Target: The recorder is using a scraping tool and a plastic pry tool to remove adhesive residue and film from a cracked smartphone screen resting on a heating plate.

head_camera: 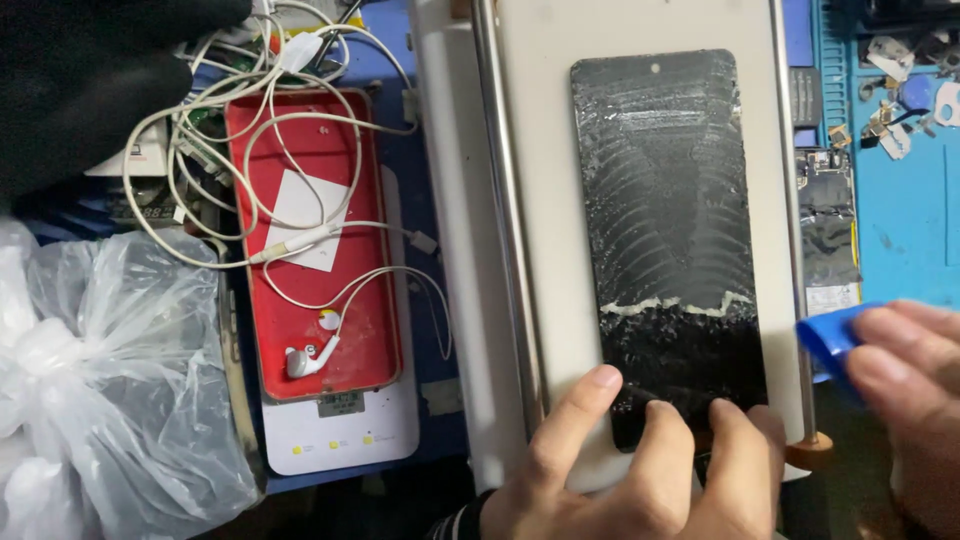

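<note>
Phone screen panel [672,240], centre frame, flat on white heating plate [545,200]; glue residue across glass. Thin, brittle, likely slick: hold by edges. Left hand [640,470] fingertips press lower end. Right hand [905,370] grips blue plastic scraper [830,340], right edge.

The screen [668,240] lies on the plate [540,200]; earphones [300,240] on a case [345,330] to its left, bag [110,390] farthest left.

Head camera, close, looking steeply down at workbench [900,230].
</note>
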